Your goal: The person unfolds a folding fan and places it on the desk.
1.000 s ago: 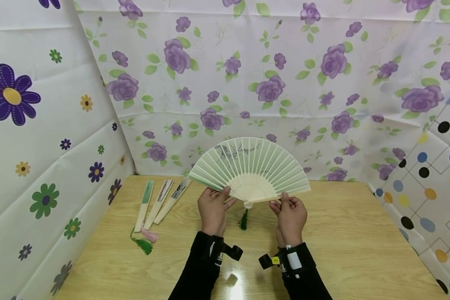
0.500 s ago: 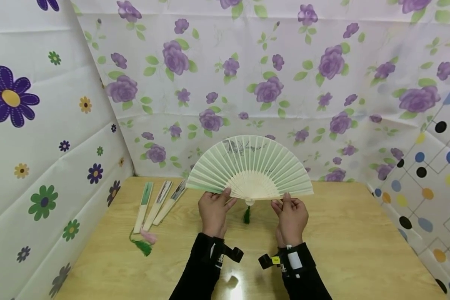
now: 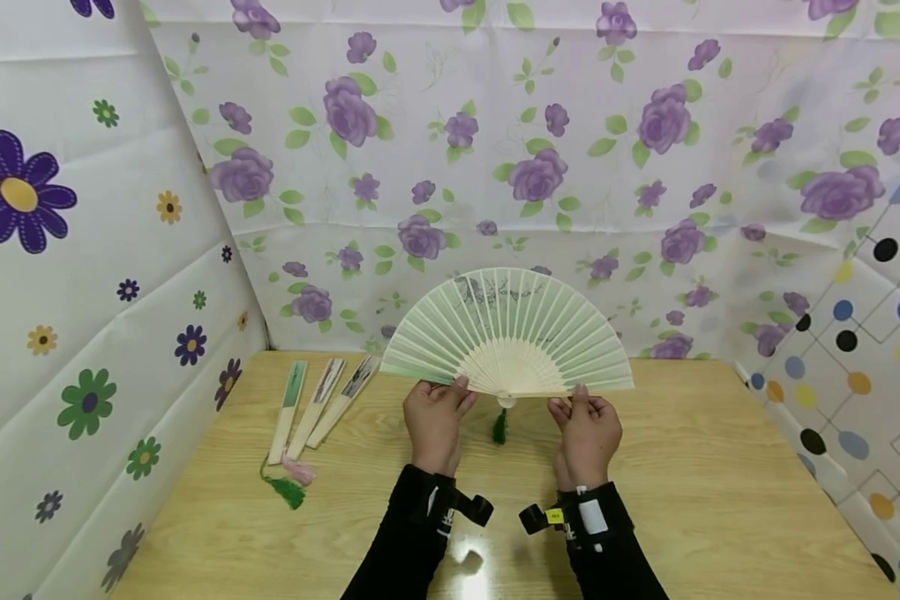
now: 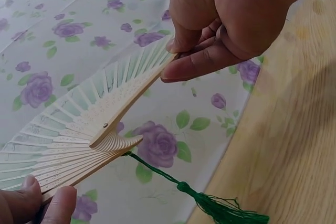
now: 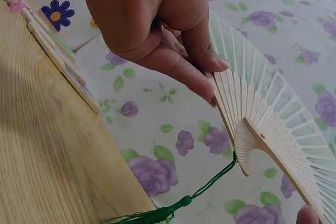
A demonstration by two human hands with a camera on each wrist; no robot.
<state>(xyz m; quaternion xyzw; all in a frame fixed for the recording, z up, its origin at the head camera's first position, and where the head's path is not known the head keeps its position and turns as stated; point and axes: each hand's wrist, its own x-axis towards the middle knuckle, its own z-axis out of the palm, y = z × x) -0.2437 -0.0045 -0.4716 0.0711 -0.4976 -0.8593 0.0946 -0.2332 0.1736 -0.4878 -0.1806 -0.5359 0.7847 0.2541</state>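
Observation:
A pale green folding fan (image 3: pixel 506 329) is spread wide above the table, dark branches printed on its leaf and its ribs cream-coloured. My left hand (image 3: pixel 433 421) pinches the left outer rib between thumb and fingers. On the opposite side, my right hand (image 3: pixel 588 429) grips the other outer rib near its base. In the left wrist view the right hand (image 4: pixel 231 19) appears large, while only fingertips of the left hand (image 4: pixel 21 205) show at the lower left. The left hand (image 5: pixel 152 19) fills the top of the right wrist view. From the pivot hangs a green tassel (image 3: pixel 500 427).
Left on the wooden table (image 3: pixel 682 475) lie three folded fans: a green-topped one (image 3: pixel 288 412), a middle one (image 3: pixel 317 408) and a dark-printed one (image 3: pixel 344 402). Green (image 3: pixel 285 490) and pink (image 3: pixel 300 469) tassels trail from them. Patterned cloth (image 3: pixel 450 158) encloses the back and sides.
The fan has spread slightly wider and now stands more level, its right end shifted a little rightward. Both hands have drifted slightly right while keeping their grip; the folded fans stay put.

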